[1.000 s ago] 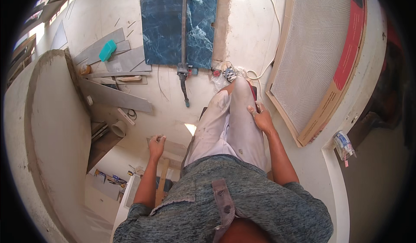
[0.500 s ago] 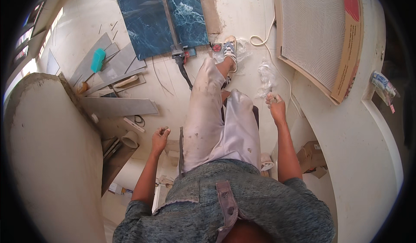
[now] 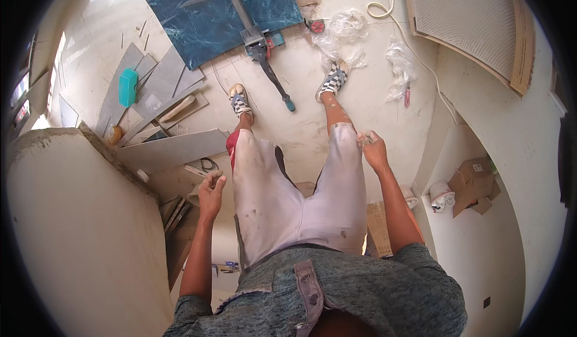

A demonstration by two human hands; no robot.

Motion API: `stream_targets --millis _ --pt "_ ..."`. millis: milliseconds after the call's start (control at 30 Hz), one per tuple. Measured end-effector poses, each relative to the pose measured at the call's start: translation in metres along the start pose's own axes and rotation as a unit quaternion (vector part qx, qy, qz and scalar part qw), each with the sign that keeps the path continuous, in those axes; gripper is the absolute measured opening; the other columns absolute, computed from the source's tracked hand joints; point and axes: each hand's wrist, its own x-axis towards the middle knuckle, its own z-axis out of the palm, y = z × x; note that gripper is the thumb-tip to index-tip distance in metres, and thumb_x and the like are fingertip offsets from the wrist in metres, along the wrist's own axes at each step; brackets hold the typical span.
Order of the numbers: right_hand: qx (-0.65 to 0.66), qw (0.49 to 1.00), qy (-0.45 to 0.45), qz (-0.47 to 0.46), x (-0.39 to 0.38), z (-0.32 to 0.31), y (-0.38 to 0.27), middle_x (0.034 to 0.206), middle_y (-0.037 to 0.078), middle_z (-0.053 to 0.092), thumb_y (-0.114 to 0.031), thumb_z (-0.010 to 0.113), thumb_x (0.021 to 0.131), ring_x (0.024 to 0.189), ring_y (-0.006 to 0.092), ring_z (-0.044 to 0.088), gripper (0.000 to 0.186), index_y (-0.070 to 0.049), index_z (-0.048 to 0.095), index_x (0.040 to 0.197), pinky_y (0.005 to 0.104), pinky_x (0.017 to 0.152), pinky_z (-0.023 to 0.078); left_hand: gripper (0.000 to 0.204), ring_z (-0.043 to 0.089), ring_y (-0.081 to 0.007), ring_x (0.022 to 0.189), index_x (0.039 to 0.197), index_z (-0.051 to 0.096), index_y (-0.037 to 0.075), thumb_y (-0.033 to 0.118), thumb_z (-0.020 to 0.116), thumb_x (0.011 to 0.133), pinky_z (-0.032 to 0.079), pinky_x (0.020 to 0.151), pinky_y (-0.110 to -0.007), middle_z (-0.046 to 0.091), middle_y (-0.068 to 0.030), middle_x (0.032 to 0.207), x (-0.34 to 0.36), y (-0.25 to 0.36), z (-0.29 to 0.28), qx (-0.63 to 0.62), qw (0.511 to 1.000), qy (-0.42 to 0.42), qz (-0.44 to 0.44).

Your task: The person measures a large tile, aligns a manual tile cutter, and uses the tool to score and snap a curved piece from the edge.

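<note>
A small pale scrap is pinched in the right hand beside the knee; it is judged light, soft; the left hand hangs released, empty.

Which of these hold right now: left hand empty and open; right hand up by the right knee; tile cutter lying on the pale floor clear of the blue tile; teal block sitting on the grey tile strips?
1. The left hand is empty, fingers loosely open. True.
2. The right hand is beside the right knee. True; its fingers are pinched, but what they hold is too small to tell.
3. The tile cutter lies wholly clear of the blue marbled tile. False: its rail lies across that tile; only the handle reaches over the pale floor.
4. The teal block sits on grey tile strips. True.
</note>
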Motion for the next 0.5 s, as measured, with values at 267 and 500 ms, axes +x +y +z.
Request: stream_targets --millis 267,500 --pt "-0.089 0.995 -0.031 -0.026 0.061 0.152 0.013 0.099 0.016 0.072 -0.025 0.066 0.094 0.087 0.022 0.067 0.03 -0.001 0.067 0.113 0.0324 0.082 0.051 0.058 0.051 -0.0411 0.122 0.132 0.054 0.006 0.031 0.073 0.084 0.043 0.102 -0.046 0.044 -0.0217 0.137 0.115 -0.052 -0.017 0.224 0.957 -0.055 0.176" --pt "-0.285 0.944 -0.109 -0.123 0.219 0.281 0.018 0.113 0.021 0.068 -0.041 0.074 0.085 0.102 0.0322 0.067 0.065 0.0 0.053 0.132 0.04 0.091 0.051 0.046 0.054 -0.0373 0.12 0.119 0.061 0.0 0.027 0.069 0.083 0.041 0.104 -0.045 0.056 -0.0231 0.127 0.194 -0.066 -0.033 0.083 0.937 -0.04 0.336"
